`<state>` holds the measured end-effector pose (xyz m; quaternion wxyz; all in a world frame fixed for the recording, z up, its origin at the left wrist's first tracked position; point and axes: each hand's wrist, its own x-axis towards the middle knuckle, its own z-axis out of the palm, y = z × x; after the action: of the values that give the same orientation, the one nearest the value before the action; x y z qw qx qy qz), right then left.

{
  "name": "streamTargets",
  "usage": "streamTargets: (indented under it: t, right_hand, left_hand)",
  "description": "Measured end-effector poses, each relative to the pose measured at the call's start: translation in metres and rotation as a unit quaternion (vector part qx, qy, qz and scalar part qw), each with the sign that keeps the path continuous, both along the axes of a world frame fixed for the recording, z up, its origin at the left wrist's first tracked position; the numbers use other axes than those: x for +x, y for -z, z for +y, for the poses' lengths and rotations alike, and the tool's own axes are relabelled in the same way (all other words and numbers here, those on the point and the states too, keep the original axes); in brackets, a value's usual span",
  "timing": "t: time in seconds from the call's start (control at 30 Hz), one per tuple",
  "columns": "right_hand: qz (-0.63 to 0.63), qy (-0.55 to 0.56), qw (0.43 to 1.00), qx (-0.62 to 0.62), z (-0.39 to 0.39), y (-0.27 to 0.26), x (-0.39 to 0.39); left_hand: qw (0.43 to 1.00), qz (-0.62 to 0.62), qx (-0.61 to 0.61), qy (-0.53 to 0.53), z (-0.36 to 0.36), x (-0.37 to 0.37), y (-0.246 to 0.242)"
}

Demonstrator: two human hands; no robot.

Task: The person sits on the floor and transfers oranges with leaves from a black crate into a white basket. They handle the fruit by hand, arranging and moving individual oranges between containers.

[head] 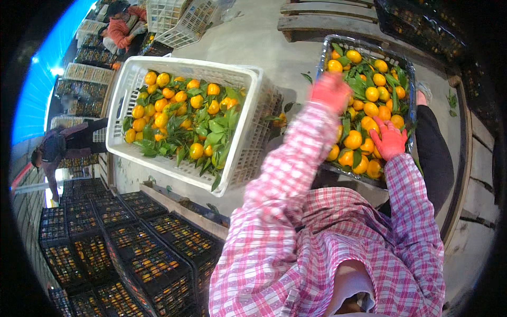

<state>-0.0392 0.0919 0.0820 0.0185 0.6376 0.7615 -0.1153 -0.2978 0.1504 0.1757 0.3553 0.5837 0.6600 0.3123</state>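
Before me stands a dark crate [412,91] lined with clear plastic film, filled with orange mandarins [372,94] and green leaves. My left hand [330,93], in a pinkish-red glove, is over the crate's left side and blurred; whether it holds anything is hidden. My right hand [390,138], gloved alike, rests on the fruit near the right edge with its fingers apart. Left of the crate is a white plastic crate [184,63] holding loose mandarins [196,102] and leafy sprigs [216,130]. It sits above another perforated crate.
Stacked black crates [146,253] of fruit fill the lower left. Wooden pallets [328,23] lie at the top and along the right. One person [122,27] is at the upper left near white crates [186,23]; another person [55,146] bends at the far left. Leaves lie on the floor.
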Motion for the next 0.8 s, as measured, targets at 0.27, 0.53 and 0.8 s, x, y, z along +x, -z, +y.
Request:
streamTargets:
  t: [0.27,0.53,0.8]
  right_hand:
    - [-0.016,0.003,0.999,-0.036,0.005,0.001,-0.002]
    - [0.01,-0.005,1.0,-0.005,0.0,-0.006,-0.001]
    - [0.109,0.085,0.97,-0.2,0.054,-0.026,-0.005]
  left_hand:
    - [0.827,0.489,-0.211,-0.18,-0.014,-0.316,-0.019]
    - [0.775,0.569,-0.147,-0.232,-0.037,-0.35,-0.002]
    - [0.785,-0.607,0.109,-0.048,-0.02,-0.221,-0.054]
